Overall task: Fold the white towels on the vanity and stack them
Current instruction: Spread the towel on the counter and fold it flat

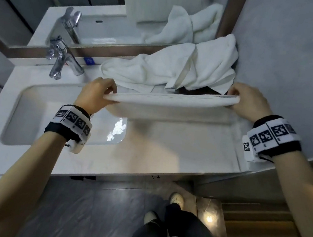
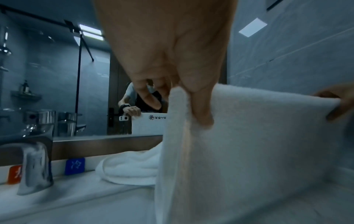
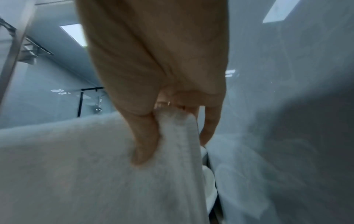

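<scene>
A white towel (image 1: pixel 171 100) is held stretched in the air above the table (image 1: pixel 146 162), over the right part of the sink basin (image 1: pixel 33 115). Its upper edge is pulled into a nearly straight line between the two hands, and the cloth hangs down from that edge. In the mirror (image 1: pixel 99 3) the hanging face is seen to carry a dark printed logo.

The left hand (image 1: pixel 95 96) is clenched on the left corner: in the left wrist view the thumb (image 2: pixel 201 106) is pressed on the near face and the fingers are curled behind. The right hand (image 1: pixel 249 102) is clenched on the right corner in the same manner, with the thumb (image 3: pixel 145 144) in front of the bunched edge. The edge appears doubled, two layers thick, though the blur leaves this uncertain.

A pile of unfolded white towels (image 1: pixel 173 69) lies at the back of the table, against the mirror frame and touching the right wall (image 1: pixel 287 55). The held towel hangs just in front of the pile; whether it touches it cannot be told.

The faucet (image 1: pixel 60 61) stands at the back left, well apart from the towel. A blue tag (image 2: pixel 74 166) and an orange tag (image 2: pixel 15 174) are fixed below the mirror. Bare table surface is seen in front of the hanging towel, bounded by the front edge and, on the right, by the wall.
</scene>
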Demonstrator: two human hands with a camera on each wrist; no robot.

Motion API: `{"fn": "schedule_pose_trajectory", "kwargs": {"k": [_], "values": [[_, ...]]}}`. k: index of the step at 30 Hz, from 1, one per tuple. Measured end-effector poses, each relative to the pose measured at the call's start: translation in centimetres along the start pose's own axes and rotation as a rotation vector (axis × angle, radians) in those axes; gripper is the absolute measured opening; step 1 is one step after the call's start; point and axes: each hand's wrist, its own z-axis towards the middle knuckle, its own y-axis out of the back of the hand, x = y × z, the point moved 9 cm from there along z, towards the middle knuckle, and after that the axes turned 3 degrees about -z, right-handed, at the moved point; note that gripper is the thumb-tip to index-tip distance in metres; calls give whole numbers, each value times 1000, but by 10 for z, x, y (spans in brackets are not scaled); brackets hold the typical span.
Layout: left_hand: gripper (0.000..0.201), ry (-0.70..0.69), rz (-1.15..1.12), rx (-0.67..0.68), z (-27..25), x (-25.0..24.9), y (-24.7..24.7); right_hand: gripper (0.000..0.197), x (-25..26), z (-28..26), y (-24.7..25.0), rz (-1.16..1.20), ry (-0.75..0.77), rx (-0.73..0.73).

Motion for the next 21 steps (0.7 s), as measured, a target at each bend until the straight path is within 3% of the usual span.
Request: {"fn": "schedule_pose_trajectory", "kwargs": {"k": [3,5,7,11,17,19,21], "values": [[19,-40,38,-164,-15,-12,7,29,10,-18,18,-82,74,-213],[19,-110,76,-150,-31,-20,-14,31,8,-32,6,-145,66,-248],[25,-145,125,-23,-51,-19,-54,29,-3,-46,-29,-219,5,-160],[34,-76,252,313,-91,4,-136,29,-26,-83,-117,-330,-128,248],[46,-39,279,441,-103,16,-151,30,-31,-100,-133,-355,-154,385],[43,0,272,381,-93,9,-139,29,-26,-99,-125,-339,-150,325],[49,5,184,213,-80,-12,-126,30,-13,-94,-116,-249,-111,159]]}}
